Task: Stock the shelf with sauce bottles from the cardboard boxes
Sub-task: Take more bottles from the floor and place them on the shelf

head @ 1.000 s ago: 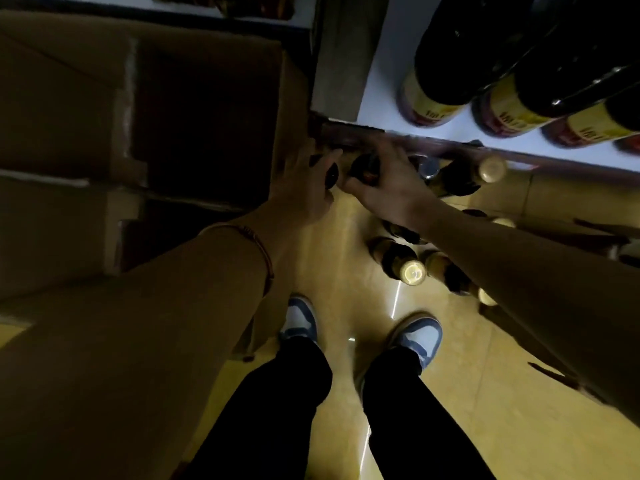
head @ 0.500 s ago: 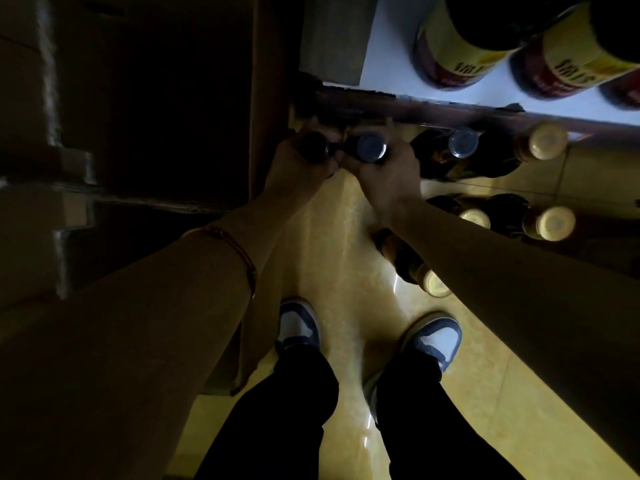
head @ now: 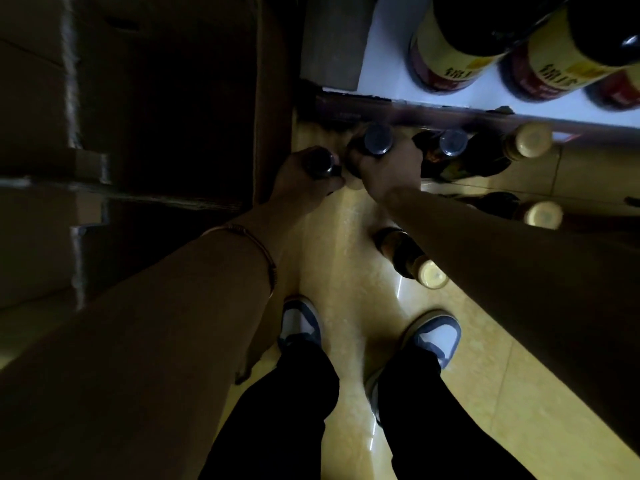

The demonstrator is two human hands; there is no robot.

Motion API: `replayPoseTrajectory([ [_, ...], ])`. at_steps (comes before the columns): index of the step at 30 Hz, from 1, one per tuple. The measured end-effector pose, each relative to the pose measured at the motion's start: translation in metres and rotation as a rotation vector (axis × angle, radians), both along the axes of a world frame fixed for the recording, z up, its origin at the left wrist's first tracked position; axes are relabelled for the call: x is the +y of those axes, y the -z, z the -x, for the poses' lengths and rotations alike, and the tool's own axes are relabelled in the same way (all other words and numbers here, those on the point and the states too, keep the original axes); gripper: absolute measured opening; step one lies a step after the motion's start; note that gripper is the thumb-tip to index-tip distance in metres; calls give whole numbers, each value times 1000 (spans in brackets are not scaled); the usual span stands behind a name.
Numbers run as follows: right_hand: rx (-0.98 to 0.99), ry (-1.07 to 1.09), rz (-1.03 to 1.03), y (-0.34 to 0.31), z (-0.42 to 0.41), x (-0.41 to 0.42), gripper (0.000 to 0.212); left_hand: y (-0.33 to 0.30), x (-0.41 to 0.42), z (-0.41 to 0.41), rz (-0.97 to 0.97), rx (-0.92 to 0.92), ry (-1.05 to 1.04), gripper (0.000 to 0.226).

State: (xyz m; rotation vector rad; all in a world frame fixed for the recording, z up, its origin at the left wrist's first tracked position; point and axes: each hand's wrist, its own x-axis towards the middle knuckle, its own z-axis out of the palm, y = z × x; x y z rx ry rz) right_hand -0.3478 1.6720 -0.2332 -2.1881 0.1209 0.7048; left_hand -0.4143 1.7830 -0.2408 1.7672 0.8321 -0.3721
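I look straight down in dim light. My left hand [head: 304, 178] grips the neck of a dark sauce bottle [head: 320, 164]. Right beside it, my right hand [head: 388, 171] grips a second dark bottle with a blue-grey cap [head: 377, 140]. Both bottles are just below the front edge of the white shelf [head: 381, 81]. Large dark bottles with yellow and red labels [head: 453, 53] stand on that shelf. Open cardboard boxes [head: 138, 98] fill the left side, their insides too dark to see.
More bottles stand on the yellow tiled floor: one blue-capped [head: 452, 142], others with cream caps [head: 528, 140], [head: 542, 214], [head: 431, 273]. My shoes [head: 299, 323], [head: 436, 336] stand on the floor [head: 349, 244] below my hands. A grey upright post [head: 332, 36] flanks the shelf.
Both hands reached among the floor bottles, closed round one bottle each and now hold them a little higher, near the shelf edge. The view shifted closer to the shelf.
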Motion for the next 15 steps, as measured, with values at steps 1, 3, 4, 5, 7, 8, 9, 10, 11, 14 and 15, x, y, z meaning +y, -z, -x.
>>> replayPoseTrajectory([
  [1, 0, -23, 9, -8, 3, -5, 39, -6, -2, 4, -22, 33, 12, 26],
  [3, -5, -59, 17, -27, 9, -13, 37, -22, -6, 13, -25, 58, -6, 24],
  [4, -13, -67, 13, -39, 11, -17, 35, -34, -9, 17, -16, 53, -18, 23],
  [5, -23, -82, 8, -50, 12, -21, 32, -46, -11, 22, -10, 45, -19, 22],
  [7, -55, -143, -7, -78, 11, -29, 29, -74, -17, 27, -13, 51, 7, 22],
  [8, -70, -183, -15, -93, 10, -32, 28, -90, -19, 29, -17, 54, 27, 22],
  [9, -82, -217, -25, -109, 8, -36, 28, -106, -20, 31, -19, 57, 48, 21],
  [10, -87, -235, -31, -126, 6, -40, 28, -124, -23, 33, -25, 59, 80, 19],
  [11, -94, -242, -37, -144, 5, -43, 30, -142, -24, 37, -50, 58, 120, 18],
  [14, -133, -285, -80, -205, 4, -57, 32, -198, -29, 48, -171, 4, 174, 17],
  [15, -147, -298, -85, -224, 5, -63, 32, -217, -29, 51, -191, -22, 174, 17],
])
